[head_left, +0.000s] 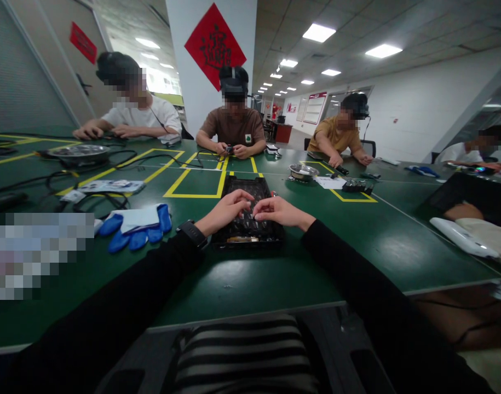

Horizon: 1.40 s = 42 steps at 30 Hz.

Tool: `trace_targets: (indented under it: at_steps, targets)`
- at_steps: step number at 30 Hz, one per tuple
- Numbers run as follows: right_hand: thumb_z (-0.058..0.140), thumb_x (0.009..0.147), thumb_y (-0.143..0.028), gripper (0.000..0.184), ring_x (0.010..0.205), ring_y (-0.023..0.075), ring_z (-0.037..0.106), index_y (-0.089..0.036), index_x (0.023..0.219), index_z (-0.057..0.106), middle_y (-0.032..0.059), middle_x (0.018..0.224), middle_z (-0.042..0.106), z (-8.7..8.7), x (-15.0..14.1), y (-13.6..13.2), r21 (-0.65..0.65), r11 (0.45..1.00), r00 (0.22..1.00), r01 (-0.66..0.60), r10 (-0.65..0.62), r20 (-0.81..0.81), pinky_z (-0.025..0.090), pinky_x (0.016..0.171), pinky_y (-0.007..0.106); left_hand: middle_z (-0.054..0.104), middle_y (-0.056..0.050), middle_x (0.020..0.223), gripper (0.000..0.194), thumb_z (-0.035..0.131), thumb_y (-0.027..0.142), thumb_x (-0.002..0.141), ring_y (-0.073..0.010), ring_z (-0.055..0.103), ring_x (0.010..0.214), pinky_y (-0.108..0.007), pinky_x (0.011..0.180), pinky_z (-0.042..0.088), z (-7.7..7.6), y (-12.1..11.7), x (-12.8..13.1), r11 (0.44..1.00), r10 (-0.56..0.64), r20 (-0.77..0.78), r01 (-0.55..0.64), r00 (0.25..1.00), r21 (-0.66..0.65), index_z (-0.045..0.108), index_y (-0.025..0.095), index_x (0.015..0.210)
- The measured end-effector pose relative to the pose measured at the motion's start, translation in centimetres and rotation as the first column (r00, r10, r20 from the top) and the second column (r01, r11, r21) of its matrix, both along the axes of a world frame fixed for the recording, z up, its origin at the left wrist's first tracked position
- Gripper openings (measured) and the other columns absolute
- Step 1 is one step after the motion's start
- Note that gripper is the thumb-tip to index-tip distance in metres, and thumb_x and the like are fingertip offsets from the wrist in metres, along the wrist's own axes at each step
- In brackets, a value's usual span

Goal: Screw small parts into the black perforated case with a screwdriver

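Observation:
A black tray (278, 238) lies on the green table in front of me, with small shiny parts in its compartments. Over its middle are both my hands, close together. My left hand (228, 214), with a dark watch at the wrist, has its thumb and fingers bent into a pinch. Facing it, my right hand (280, 212) also pinches, fingertips just above the small parts. Whatever lies between the fingertips is too small to make out. A slim tan and silver piece (242, 239) rests in the tray's near compartment. Something red shows behind my right hand.
Blue-and-white gloves (138, 227) lie left of the tray, near black cables (53, 183). Metal bowls (303, 172) and dark blocky parts (357, 186) stand farther back. Several people sit around the green table (242, 290). A white device (464, 238) is at the right.

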State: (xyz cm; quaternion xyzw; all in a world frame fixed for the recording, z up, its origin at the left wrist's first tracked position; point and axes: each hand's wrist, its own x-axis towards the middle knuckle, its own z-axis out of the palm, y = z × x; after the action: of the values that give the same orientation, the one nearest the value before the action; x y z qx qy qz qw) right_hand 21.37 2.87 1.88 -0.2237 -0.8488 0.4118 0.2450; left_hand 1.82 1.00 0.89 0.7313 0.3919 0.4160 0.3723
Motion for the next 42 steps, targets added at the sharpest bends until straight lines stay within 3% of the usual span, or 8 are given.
trace_targets:
  at_steps: [6,13,16,23,42]
  targets:
    - [0.056,0.082,-0.023,0.015,0.081,0.0132,0.057,-0.014,0.090,0.065,0.0031,0.087,0.065,0.6,-0.8,-1.3,0.160,0.977,0.970,-0.143,0.106,0.220,0.043,0.079,0.028,0.056,-0.001,0.078,0.024,0.051,0.032,0.078,-0.0097,0.050,0.063,-0.021,0.056,0.041,0.2,-0.2,0.2,1.000,0.013,-0.022,-0.013,1.000,0.016,0.058,0.015,0.093]
    - [0.055,0.082,-0.023,0.016,0.082,0.0137,0.058,-0.013,0.091,0.064,0.0037,0.089,0.065,0.2,-0.8,-1.1,0.187,0.971,0.961,-0.150,0.099,0.258,0.043,0.080,0.028,0.056,0.000,0.079,0.025,0.052,0.035,0.079,-0.0093,0.049,0.061,-0.022,0.056,0.040,0.2,-0.1,0.2,1.000,0.016,-0.042,-0.015,0.999,0.022,0.058,0.015,0.093]
    - [0.057,0.081,-0.023,0.015,0.081,0.0135,0.058,-0.014,0.090,0.064,0.0033,0.087,0.065,0.2,-0.9,-1.3,0.166,0.978,0.963,-0.129,0.084,0.257,0.044,0.079,0.028,0.056,-0.001,0.079,0.025,0.052,0.035,0.079,-0.0098,0.049,0.062,-0.022,0.055,0.040,0.1,0.0,0.2,1.000,0.005,-0.038,-0.004,0.999,0.027,0.059,0.014,0.092]
    - [0.063,0.074,-0.020,0.016,0.065,0.0095,0.054,-0.013,0.087,0.055,-0.0010,0.073,0.058,-0.1,-1.4,-1.6,-0.021,0.998,0.987,-0.062,0.065,0.148,0.045,0.063,0.023,0.057,0.000,0.078,0.027,0.050,0.036,0.079,-0.0100,0.048,0.060,-0.022,0.056,0.039,-0.1,0.1,0.0,0.999,0.003,-0.057,-0.001,0.998,0.040,0.059,0.015,0.093]
    - [0.061,0.074,-0.021,0.017,0.061,0.0075,0.050,-0.014,0.085,0.051,-0.0032,0.068,0.052,-0.8,-1.6,-0.9,-0.025,0.998,0.993,-0.051,0.053,0.104,0.041,0.057,0.020,0.056,0.000,0.074,0.026,0.050,0.036,0.079,-0.0100,0.046,0.059,-0.023,0.055,0.037,-0.2,0.3,-0.1,0.998,0.002,-0.066,0.003,0.998,0.067,0.059,0.015,0.092]
